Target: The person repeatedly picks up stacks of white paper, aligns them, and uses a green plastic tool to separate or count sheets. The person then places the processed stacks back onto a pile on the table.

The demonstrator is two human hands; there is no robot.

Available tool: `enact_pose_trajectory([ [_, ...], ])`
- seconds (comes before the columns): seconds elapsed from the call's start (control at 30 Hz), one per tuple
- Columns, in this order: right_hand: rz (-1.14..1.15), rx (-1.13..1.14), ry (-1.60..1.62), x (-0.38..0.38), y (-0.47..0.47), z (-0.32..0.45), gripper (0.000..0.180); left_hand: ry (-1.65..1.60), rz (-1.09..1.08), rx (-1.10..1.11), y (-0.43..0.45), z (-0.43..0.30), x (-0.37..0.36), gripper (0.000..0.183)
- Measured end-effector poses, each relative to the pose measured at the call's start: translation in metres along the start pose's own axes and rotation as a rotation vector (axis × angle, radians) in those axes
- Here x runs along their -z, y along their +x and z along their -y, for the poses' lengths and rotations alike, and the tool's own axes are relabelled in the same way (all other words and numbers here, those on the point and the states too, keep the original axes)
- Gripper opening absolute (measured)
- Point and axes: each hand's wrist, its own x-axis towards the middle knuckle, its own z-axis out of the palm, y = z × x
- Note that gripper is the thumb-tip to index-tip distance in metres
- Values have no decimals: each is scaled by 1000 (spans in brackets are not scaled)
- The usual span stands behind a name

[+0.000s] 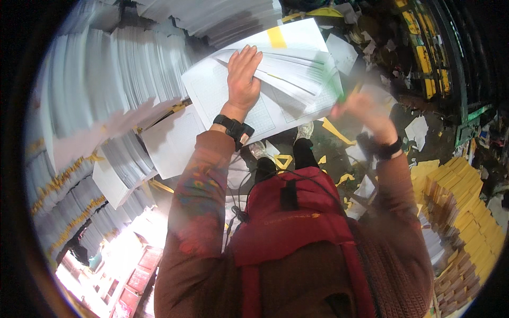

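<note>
My left hand (243, 81) lies across a stack of printed paper sheets (294, 67), fingers together and pressing the lifted, fanned leaves down. The leaves are white with printed grids, and a yellow strip (276, 37) crosses the far edge. Beneath them, a wide white sheet (234, 103) spreads towards me. At the stack's right edge my right hand (366, 109) is smeared by motion. A blurred green thing (336, 81) shows by its fingertips; whether the hand grips it is not clear.
Tall stacks of white paper (147, 67) line the left side. Bundled yellow paper (457, 206) is piled at lower right. Torn scraps (416, 131) and yellow strips (338, 131) litter the dark floor around my feet. A green metal frame (467, 127) stands at right.
</note>
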Motion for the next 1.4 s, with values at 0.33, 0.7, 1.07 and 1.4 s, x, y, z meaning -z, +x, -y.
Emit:
enact_pose_trajectory([
  [0.33,-414,81,-196,31,114,-15,31,120,100,1,9,6,-5,50],
  [0.7,-400,102,-178,33,122,-15,31,173,160,4,10,12,-8,53],
  [1.07,-452,166,-244,37,128,-8,32,156,161,28,11,12,-7,53],
  [1.4,-16,-108,-844,113,74,-40,32,134,69,-1,6,10,-3,52],
])
